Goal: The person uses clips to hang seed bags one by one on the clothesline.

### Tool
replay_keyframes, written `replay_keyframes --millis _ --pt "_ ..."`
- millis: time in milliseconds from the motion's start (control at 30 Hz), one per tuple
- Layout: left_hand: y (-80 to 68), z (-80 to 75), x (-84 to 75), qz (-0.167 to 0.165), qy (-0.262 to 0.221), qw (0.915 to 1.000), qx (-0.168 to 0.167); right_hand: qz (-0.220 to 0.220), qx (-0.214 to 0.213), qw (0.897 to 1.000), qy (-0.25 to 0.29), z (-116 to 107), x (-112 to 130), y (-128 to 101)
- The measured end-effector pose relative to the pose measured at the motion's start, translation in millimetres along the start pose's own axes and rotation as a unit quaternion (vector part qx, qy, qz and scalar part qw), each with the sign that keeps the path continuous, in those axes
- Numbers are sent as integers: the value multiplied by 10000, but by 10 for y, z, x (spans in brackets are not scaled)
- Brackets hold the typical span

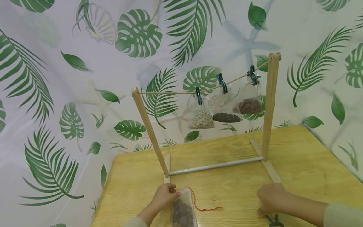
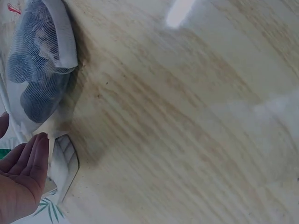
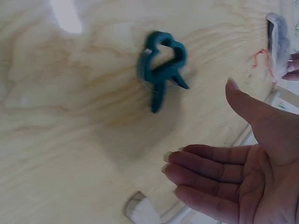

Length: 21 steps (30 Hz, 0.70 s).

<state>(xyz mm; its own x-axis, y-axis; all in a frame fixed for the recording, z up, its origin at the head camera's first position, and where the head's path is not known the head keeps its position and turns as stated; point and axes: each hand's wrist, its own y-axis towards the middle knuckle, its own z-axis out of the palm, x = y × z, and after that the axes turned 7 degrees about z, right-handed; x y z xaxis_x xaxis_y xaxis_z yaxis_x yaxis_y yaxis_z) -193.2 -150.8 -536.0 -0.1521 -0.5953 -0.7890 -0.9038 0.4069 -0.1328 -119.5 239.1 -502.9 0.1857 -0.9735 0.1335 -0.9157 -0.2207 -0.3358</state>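
The pale yellow wooden table (image 1: 297,164) is showing a smooth, slightly glossy grained top. The light wooden drying rack (image 1: 270,104) is looking matt and unpainted, with a smooth grey metal-looking bar (image 1: 215,165) and a rough tan twine line (image 1: 170,92). The small teal plastic spring clamp (image 3: 161,70) is looking smooth. The white fine-mesh cloth pouch (image 1: 183,211) is showing dark lumpy contents and a thin orange string (image 1: 198,205). The leaf-printed backdrop (image 1: 71,78) is looking like smooth, faintly shiny sheeting.

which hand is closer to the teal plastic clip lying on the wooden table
Right. The right hand hovers open just beside the teal plastic spring clip, not touching it; the left hand is across the table, gripping a white mesh pouch.
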Motion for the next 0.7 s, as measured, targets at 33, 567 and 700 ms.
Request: replay_keyframes --millis 33,567,700 --pt "-5 12 19 -9 -52 10000 -52 60 45 10000 23 24 -17 -5" --pt "-30 112 241 41 -293 9988 -386 454 913 9930 589 319 -141 -25" --pt "-30 107 255 1 -372 9985 -399 515 927 9910 823 365 -144 -10"
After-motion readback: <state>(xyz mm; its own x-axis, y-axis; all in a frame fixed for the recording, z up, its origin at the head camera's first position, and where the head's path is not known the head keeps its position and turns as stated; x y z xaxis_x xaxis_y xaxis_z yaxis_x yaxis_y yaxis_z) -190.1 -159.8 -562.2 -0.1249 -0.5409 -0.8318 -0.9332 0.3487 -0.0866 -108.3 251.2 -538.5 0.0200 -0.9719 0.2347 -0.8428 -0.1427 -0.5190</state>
